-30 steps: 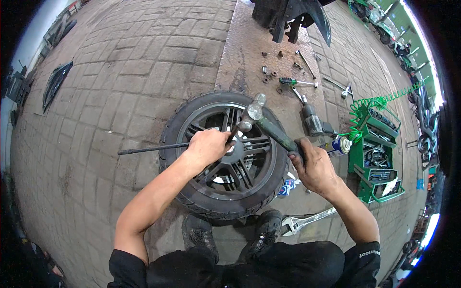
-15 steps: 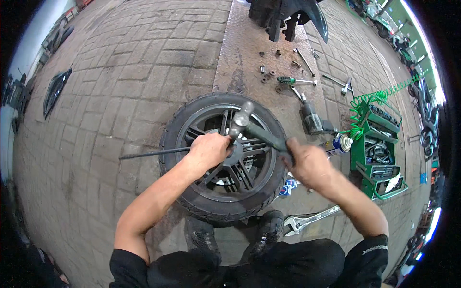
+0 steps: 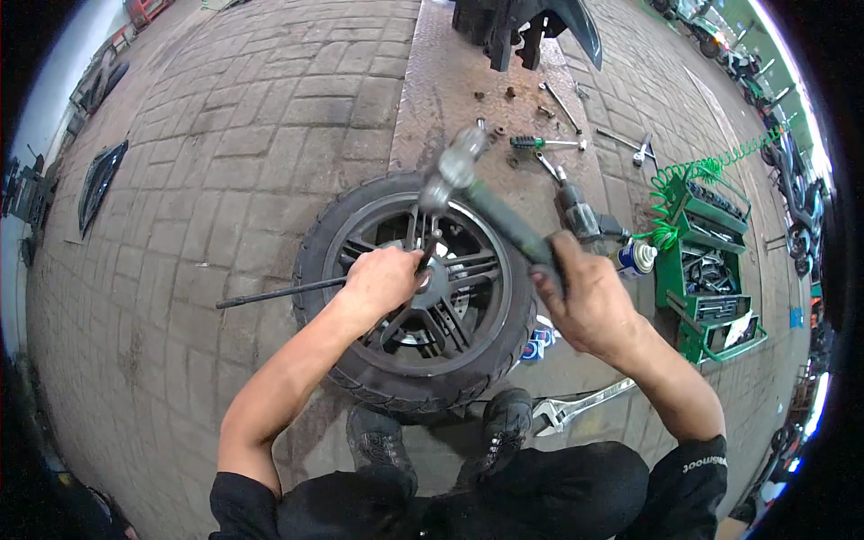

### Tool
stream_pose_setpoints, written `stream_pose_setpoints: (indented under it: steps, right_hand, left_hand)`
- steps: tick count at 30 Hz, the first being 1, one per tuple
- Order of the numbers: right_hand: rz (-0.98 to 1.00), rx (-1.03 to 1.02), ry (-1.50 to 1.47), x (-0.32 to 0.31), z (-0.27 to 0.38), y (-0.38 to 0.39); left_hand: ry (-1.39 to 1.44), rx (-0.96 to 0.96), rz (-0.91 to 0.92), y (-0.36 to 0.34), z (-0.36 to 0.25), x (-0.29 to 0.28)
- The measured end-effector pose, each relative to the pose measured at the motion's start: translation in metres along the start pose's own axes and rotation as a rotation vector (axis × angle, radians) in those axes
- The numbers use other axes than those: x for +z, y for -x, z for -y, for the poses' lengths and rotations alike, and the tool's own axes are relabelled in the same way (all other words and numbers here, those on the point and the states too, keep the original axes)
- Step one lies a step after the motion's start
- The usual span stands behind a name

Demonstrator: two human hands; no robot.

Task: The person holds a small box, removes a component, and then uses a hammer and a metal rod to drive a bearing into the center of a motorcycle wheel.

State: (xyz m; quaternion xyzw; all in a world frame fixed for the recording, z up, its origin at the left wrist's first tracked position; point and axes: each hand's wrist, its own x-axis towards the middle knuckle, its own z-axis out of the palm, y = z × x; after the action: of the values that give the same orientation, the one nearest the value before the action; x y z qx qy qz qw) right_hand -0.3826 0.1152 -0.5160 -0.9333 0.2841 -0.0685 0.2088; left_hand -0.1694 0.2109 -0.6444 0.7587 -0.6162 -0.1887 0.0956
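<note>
A black wheel with its tire lies flat on the ground just ahead of my boots. My left hand is closed over the hub, gripping a dark metal bar. One long end of it sticks out to the left past the tire; a short upright end shows above my fist, and how the two join is hidden. In my right hand is a hammer with a green handle. Its metal head, slightly blurred, is raised above the bar's short end and apart from it.
A metal plate ahead carries bolts, a screwdriver and wrenches. To the right are an impact wrench, a spray can and an open green toolbox. A large adjustable wrench lies beside my right boot.
The hammer has risen from close over my left hand to higher up, away from the bar. My left hand keeps its grip at the hub. The whole view has shifted slightly.
</note>
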Motion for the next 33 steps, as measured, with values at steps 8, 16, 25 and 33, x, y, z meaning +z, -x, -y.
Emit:
stream_pose_setpoints:
  steps: [8,16,25,33]
  right_hand:
    - [-0.007,-0.025,0.055,-0.007,0.002,-0.001]
    - [-0.126,-0.074,-0.010,-0.037,0.020,-0.006]
    - [-0.198,-0.133,0.003,-0.045,0.022,-0.009]
    - [-0.199,-0.108,-0.050,-0.031,0.015,-0.010]
  left_hand:
    - [0.034,-0.046,-0.078,-0.012,0.003,-0.001]
    - [0.037,-0.028,-0.069,-0.017,0.005,0.006]
    - [-0.014,0.012,-0.075,-0.014,0.009,0.007]
    - [-0.022,-0.012,-0.050,-0.015,0.011,0.009]
